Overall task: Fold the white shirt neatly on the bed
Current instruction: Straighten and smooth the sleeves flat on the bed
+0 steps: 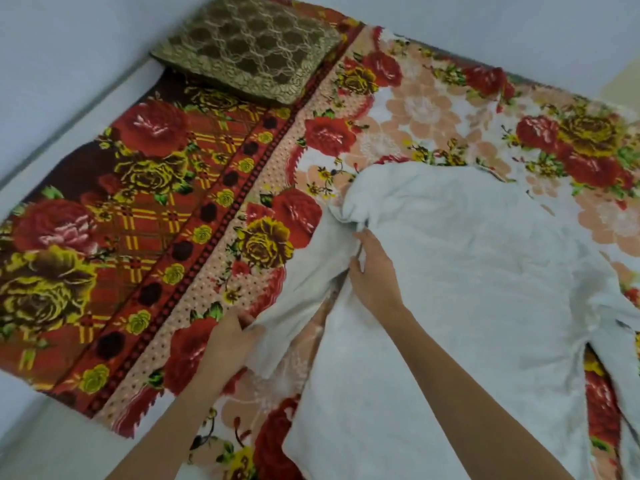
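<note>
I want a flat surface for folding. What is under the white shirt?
The shirt lies on a floral blanket, seen round it and in the gap beside the sleeve. Anything directly beneath the shirt is covered.

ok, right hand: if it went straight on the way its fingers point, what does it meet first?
The right hand points up-frame, slightly left. First in line: the bunched fold of the white shirt, right at its fingertips; beyond it, the floral blanket. Depth unclear from one view.
</note>
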